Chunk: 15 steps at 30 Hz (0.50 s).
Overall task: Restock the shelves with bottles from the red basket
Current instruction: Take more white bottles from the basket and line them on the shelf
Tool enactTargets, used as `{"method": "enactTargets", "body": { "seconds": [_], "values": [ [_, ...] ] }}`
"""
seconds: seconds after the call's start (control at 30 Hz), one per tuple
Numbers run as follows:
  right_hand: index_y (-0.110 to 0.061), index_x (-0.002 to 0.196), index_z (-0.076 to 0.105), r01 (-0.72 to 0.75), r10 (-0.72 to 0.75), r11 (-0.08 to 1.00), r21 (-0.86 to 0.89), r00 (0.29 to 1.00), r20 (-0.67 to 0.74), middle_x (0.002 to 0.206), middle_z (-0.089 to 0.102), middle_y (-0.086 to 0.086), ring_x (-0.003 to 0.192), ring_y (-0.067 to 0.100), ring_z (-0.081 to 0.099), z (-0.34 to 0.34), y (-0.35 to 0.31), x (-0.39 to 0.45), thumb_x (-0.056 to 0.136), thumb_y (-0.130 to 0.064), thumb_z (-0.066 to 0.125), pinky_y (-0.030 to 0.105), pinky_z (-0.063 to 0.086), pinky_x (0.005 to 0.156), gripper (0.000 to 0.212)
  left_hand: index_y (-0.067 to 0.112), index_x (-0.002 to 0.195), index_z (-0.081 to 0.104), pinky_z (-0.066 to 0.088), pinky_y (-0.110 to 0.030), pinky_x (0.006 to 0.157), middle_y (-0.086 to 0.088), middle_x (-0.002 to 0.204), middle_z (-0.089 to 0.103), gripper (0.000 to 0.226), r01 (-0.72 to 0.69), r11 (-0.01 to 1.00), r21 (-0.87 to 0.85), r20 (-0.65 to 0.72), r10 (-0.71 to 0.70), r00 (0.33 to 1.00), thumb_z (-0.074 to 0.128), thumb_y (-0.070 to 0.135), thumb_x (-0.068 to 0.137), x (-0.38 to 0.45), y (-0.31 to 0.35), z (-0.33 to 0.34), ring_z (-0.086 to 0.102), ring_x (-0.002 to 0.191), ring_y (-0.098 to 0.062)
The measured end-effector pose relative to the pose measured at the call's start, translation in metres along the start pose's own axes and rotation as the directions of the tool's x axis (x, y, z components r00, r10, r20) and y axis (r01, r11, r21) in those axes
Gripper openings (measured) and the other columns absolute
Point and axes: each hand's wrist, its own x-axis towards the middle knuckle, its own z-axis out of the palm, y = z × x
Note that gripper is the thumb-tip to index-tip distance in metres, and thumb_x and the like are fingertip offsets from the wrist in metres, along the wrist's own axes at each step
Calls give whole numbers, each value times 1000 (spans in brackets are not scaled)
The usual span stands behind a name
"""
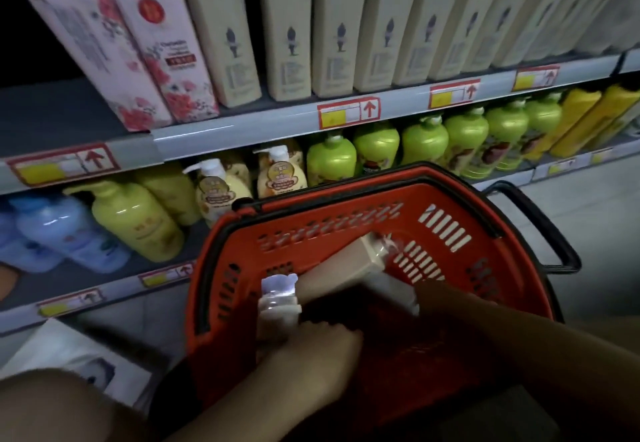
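The red basket (346,220) with black rim and handle stands in front of the shelves. Both hands reach down into it. My left hand (311,355) grips a pale bottle with a clear cap (278,299) at the basket's left side. My right hand (440,298) grips a beige bottle (349,265) that lies slantwise across the basket, its clear top toward the far wall. The scene is dim and blurred, so the fingers show poorly.
The upper shelf (242,133) carries pink flowered bottles (114,46) and a row of tall beige bottles (287,26). The lower shelf holds blue, yellow-green, cream pump and green bottles (377,145). A white printed bag (79,362) lies at lower left.
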Motion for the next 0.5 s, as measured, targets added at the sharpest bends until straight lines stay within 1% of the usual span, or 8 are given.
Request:
{"method": "enactTargets", "body": {
  "seconds": [0.07,0.1,0.2,0.27,0.33,0.4,0.47,0.5],
  "values": [
    [-10,128,66,38,-37,999,-37,999,30,122,71,12,112,24,69,-12,-12,-19,93,-34,65,32,56,93,42,14,119,56,48,-44,89,-15,122,66,25,22,1000,-4,-16,-22,1000,49,11,95,-2,-4,-8,63,115,-36],
    [-9,130,64,48,-48,998,-32,999,14,125,70,12,114,23,68,-18,-17,-30,94,-36,64,29,55,94,45,15,118,55,48,-44,88,-14,122,66,23,35,999,-30,-34,-36,999,53,18,95,-2,-6,-10,63,114,-37],
    [-5,128,61,38,-36,999,27,997,-73,124,69,15,112,27,68,-34,-39,-62,95,-45,58,32,54,89,52,17,118,52,44,-41,83,-9,123,64,31,100,988,-119,-89,-111,990,58,36,93,-6,-17,-10,60,115,-35],
    [-9,127,60,48,-47,999,9,991,-127,126,68,11,116,29,66,-44,-49,-76,90,-51,60,32,53,88,56,18,122,51,37,-37,77,-6,125,63,36,119,987,-109,-130,-133,983,61,36,92,-6,-22,-8,60,116,-31],
    [-14,121,64,56,-56,998,-3,992,-117,124,69,5,113,26,66,-56,-57,-89,80,-57,65,30,53,83,60,18,130,45,36,-36,78,-5,129,59,46,118,986,-116,-171,-137,976,63,35,90,-4,-21,-6,58,118,-29],
    [-15,109,69,80,-80,997,8,995,-53,111,71,0,99,21,68,-69,-61,-102,76,-55,71,26,54,74,52,19,137,39,42,-38,83,-4,132,55,58,107,980,-169,-197,-140,970,66,32,88,1,-18,-5,58,118,-29],
    [-15,81,66,126,-127,990,55,992,7,83,67,-3,75,14,65,-80,-65,-115,77,-50,75,23,50,58,37,20,143,32,49,-40,91,-4,136,52,69,96,966,-241,-196,-146,970,69,29,85,6,-16,-2,59,120,-30],
    [-15,72,63,148,-151,985,89,988,31,74,63,-3,67,14,63,-84,-68,-121,77,-48,77,22,46,53,36,21,145,28,49,-41,94,-3,139,50,76,94,956,-278,-184,-149,972,71,30,83,9,-17,0,58,122,-29]
  ]
}}
